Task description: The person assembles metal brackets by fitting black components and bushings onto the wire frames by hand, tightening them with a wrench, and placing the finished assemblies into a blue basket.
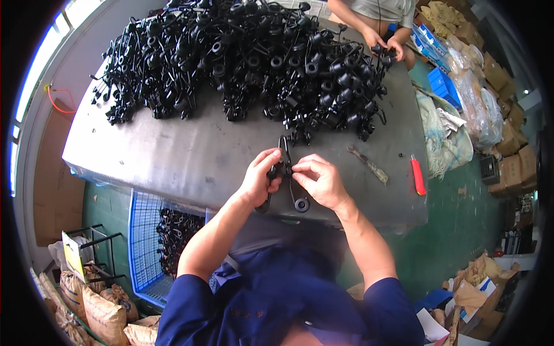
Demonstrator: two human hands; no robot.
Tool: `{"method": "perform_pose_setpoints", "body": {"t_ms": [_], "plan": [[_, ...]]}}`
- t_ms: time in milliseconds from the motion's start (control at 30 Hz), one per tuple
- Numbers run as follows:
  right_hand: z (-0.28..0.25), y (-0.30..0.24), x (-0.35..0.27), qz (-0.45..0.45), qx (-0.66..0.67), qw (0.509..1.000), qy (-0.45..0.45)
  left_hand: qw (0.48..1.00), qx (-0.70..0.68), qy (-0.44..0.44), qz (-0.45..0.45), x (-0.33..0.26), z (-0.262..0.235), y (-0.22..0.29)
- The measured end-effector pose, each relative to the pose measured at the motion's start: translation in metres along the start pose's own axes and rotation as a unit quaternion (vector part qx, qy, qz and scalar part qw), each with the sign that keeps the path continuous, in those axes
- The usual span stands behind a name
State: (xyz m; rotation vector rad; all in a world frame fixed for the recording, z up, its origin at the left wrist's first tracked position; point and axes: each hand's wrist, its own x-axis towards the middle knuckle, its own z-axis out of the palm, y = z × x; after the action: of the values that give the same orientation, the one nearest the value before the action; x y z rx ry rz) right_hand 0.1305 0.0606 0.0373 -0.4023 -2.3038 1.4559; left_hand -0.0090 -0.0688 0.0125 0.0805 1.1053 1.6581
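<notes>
- Head view, the only one we've got: our left hand (259, 177) has its fingers curled around a black rod-like part (289, 167), right over the near edge of the tabletop (173, 155).
- Our right hand (324, 181) meets it from the other side, thumb and index nearly together in a narrow pinch at the part's middle. Whether they're gripping a separate small bit, we can't tell.
- The part's bent end points away from us, and a ring end hangs toward us below the fingers, so we'd call this piece mid-work, not set down yet.
- What's left? Loads, by our guess: a big pile of black parts (242, 63) covers the far side. Can't tell which of those are finished, if any.
- Down on the floor to our left, a blue crate (144, 242) holds plenty of small dark pieces (172, 236). Could be done ones or stock, no way for us to say.
- Top right, a co-worker's hands (396, 47) hold something black too, so we're probably sharing the load.
</notes>
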Motion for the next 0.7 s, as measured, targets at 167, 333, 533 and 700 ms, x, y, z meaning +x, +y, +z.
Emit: {"method": "perform_pose_setpoints", "body": {"t_ms": [167,333,533,700], "plan": [[0.003,0.007,0.005,0.181,0.192,0.964,-0.026,1.0,-0.001,0.0,-0.005,-0.002,-0.002,0.002],[0.004,0.009,0.006,0.176,0.173,0.969,-0.01,1.0,-0.007,-0.001,0.002,0.0,0.002,0.003],[0.004,0.005,0.007,0.207,0.054,0.976,-0.029,1.0,-0.024,0.0,-0.004,0.001,0.003,0.002],[-0.002,-0.004,0.006,0.13,-0.012,0.99,-0.053,1.0,-0.021,0.009,0.005,-0.001,0.003,0.004]]}}
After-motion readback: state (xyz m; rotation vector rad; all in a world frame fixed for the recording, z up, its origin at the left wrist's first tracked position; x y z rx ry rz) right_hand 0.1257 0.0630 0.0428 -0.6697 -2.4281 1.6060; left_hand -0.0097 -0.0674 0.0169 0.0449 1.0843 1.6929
